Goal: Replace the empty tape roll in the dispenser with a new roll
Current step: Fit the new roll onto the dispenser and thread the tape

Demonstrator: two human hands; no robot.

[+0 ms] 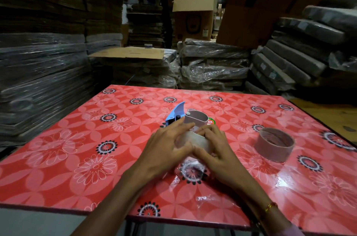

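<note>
Both hands [193,146] apparently grip the tape roll [195,142].

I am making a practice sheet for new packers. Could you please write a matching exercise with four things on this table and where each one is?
Things:
1. tape dispenser
2. new tape roll
3. empty cardboard ring
4. clear plastic wrap

Places:
A. alone on the table's right side
B. between the left hand and right hand
C. behind the hands, blue, lying down
D. crumpled near the wrists

Pairs: 1-C, 2-B, 3-A, 4-D
</note>
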